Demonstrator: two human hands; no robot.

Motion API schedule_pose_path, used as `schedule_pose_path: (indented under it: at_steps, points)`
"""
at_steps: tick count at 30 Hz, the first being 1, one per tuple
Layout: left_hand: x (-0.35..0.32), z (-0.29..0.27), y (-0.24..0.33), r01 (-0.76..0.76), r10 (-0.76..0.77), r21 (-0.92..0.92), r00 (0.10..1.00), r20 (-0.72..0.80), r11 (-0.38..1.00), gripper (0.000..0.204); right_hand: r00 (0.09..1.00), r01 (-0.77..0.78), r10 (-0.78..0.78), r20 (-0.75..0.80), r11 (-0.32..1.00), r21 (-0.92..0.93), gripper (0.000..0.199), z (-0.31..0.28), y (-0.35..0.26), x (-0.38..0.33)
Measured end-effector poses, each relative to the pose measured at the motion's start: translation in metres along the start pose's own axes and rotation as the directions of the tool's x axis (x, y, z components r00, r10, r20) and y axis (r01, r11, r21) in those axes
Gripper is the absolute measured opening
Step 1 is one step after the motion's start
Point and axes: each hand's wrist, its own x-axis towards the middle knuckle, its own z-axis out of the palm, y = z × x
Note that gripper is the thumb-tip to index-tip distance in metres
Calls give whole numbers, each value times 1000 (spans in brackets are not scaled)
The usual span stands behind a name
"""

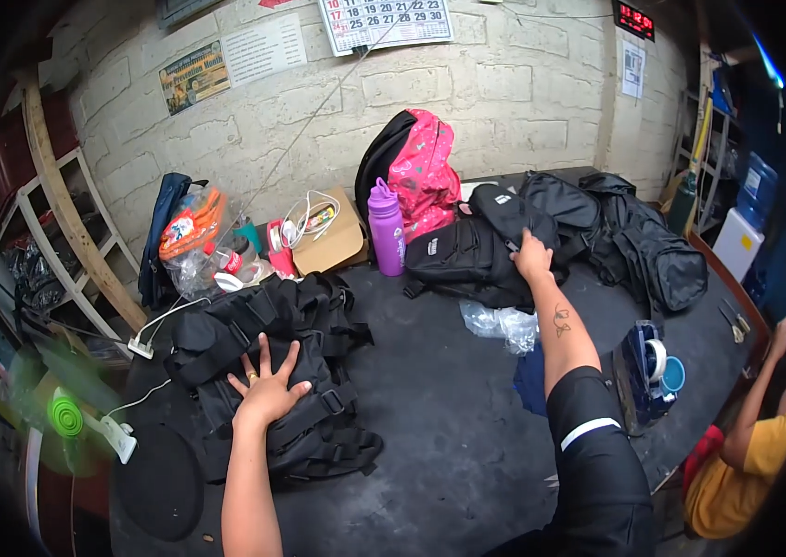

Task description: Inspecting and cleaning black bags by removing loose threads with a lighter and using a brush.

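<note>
While a green fan (64,418) blurs at far left, the left hand (270,397) lies on a strapped black bag (326,367) on the worktop (449,427); its grip is wide, fingers splayed, palm down. Behind: an open cardboard box (342,243), then a purple bottle (386,230) just beside a pink backpack (425,172). Further right, the right hand (532,255) touches a black backpack (463,252), fingers bunched at its edge; I cannot tell whether they pinch fabric. Crumpled clear plastic (495,322) near that forearm. More black bags (671,274) beyond, a tape dispenser (636,385) nearer, a yellow-shirted person (755,483) at far right.
</note>
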Motion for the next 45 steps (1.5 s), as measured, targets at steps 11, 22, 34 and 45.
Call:
schedule_pose_path:
  at_steps: [11,22,34,45]
  points:
    - [-2,1,-6,-2,0,-34,998,-56,999,74,712,659,-658,243,507,-556,123,15,-42,-71]
    - [2,6,-4,-25,22,-66,999,-46,997,75,753,639,-658,24,721,-270,35,-49,-43,-1]
    - [-9,-15,-6,-107,62,-163,964,-260,981,64,248,940,-969,14,237,-245,7,-108,-65,-231]
    - [-109,65,134,-214,301,-904,893,-334,-369,65,327,887,-842,-430,431,-169,23,-164,-59,-296]
